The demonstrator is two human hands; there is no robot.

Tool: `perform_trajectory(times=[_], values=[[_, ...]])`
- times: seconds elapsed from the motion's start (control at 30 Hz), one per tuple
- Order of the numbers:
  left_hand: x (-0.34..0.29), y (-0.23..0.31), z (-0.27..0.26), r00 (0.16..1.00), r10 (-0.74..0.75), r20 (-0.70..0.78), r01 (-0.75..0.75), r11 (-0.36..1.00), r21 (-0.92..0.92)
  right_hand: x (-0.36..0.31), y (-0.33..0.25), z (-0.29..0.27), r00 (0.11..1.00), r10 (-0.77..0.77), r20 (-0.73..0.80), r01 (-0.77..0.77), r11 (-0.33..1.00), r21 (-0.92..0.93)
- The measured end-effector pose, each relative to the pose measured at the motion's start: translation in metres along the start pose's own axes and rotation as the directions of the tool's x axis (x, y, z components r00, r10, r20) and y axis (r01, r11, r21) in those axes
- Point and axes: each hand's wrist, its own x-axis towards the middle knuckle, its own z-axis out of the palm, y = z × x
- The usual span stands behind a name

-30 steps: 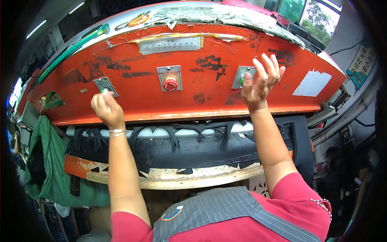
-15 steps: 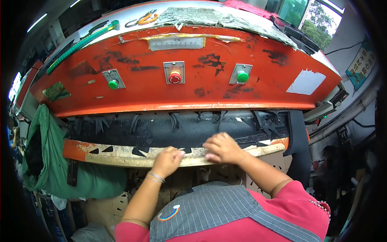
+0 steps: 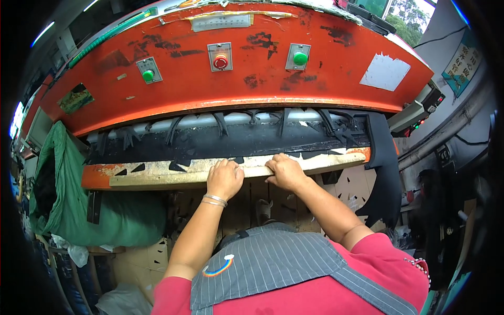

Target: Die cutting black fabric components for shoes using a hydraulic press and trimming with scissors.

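Note:
Both my hands are at the front edge of a long, pale, worn ledge (image 3: pixel 147 178) with orange ends, part of a red machine. My left hand (image 3: pixel 224 179), with two thin bangles at its wrist, lies with bent fingers on the edge. A short way to its right, my right hand (image 3: pixel 286 171) is curled over the same edge, thumb tucked below the fingers. Whatever their fingers hold, if anything, is hidden. Small dark scraps (image 3: pixel 178 166) lie on the ledge around them. Behind it stretches a black sheet (image 3: pixel 210 143) with black strips (image 3: pixel 173 128) hanging over its far side.
The red machine front (image 3: pixel 173 89) carries two green buttons (image 3: pixel 300 58) and a red one (image 3: pixel 220 61). Green cloth (image 3: pixel 105 218) bulges at the left. A black piece of material (image 3: pixel 386 178) hangs off the right end. Scraps lie on the floor below.
My right hand has come down onto the ledge edge, its fingers more curled. My left hand has turned palm-down there. The whole view has tipped, so the machine sits higher in the picture.

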Motion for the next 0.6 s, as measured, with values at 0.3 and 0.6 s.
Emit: perform_trajectory(times=[0.3, 0.6], values=[[0.071, -0.042, -0.023, 0.835, 0.073, 0.546, -0.030, 0.996, -0.088, 0.051, 0.015, -0.016, 0.798, -0.198, 0.570, 0.022, 0.954, 0.300], [0.119, -0.056, 0.037, 0.962, 0.269, -0.043, -0.271, 0.961, -0.055, 0.241, 0.058, -0.013, 0.842, -0.505, 0.192, 0.539, 0.769, -0.344]])
